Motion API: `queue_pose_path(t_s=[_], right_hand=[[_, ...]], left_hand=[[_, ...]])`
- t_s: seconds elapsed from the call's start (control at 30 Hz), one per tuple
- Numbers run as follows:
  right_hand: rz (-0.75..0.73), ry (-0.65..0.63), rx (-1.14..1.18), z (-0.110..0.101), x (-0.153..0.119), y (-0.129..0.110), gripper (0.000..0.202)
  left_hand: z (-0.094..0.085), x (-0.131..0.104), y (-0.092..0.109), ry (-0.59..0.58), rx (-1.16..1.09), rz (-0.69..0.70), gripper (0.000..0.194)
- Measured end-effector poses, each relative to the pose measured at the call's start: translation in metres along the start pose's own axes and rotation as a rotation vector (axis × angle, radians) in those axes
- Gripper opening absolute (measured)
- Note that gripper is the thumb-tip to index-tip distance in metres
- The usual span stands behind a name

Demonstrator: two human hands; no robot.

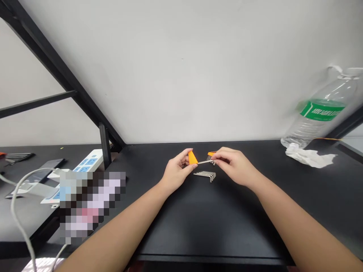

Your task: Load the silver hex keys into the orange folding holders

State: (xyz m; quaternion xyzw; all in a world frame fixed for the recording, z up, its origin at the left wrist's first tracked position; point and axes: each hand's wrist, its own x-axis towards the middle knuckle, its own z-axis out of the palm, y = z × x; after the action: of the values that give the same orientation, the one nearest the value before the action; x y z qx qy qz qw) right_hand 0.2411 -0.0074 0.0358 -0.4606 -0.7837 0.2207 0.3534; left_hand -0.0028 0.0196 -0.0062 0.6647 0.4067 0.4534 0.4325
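My left hand (179,165) is closed on an orange hex key holder (192,158), held upright over the black table. From the holder's lower edge a silver hex key (204,162) reaches across to my right hand (231,163), whose thumb and fingers pinch its other end. I cannot tell how far the key sits in the holder. Just below lies a row of several loose L-shaped hex keys (206,175), side by side on the table. Behind my right fingers is a second orange holder (211,153) with several keys in it, partly hidden.
A large clear bottle (320,109) with a green label stands at the right, crumpled white tissue (310,156) beside it. At left are a black metal frame (104,145), a white power strip (90,161), cables and a blurred patch. A pale wall (198,75) rises behind the table (210,226).
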Motion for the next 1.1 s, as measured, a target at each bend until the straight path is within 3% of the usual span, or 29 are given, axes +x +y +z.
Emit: queue_pose_path(t_s=[0.2,0.47,0.67,0.83,1.1], right_hand=[[0.042,0.018,0.049,-0.002,-0.001,0.001,0.020],[0.180,-0.111,0.208,-0.007,0.000,0.003,0.020],[0.304,-0.169,0.453,0.018,-0.002,-0.002,0.018],[0.259,-0.207,0.462,0.037,-0.005,-0.012,0.011],[0.173,-0.191,0.331,0.038,-0.005,-0.013,0.012]], left_hand=[[0.000,-0.001,-0.002,-0.024,-0.004,0.025,0.062],[-0.001,-0.003,0.001,-0.056,0.108,0.124,0.054],[0.000,-0.006,0.001,-0.094,0.253,0.214,0.050],[-0.001,-0.007,0.003,-0.159,0.296,0.201,0.047],[-0.002,-0.007,0.015,-0.313,0.493,0.193,0.031]])
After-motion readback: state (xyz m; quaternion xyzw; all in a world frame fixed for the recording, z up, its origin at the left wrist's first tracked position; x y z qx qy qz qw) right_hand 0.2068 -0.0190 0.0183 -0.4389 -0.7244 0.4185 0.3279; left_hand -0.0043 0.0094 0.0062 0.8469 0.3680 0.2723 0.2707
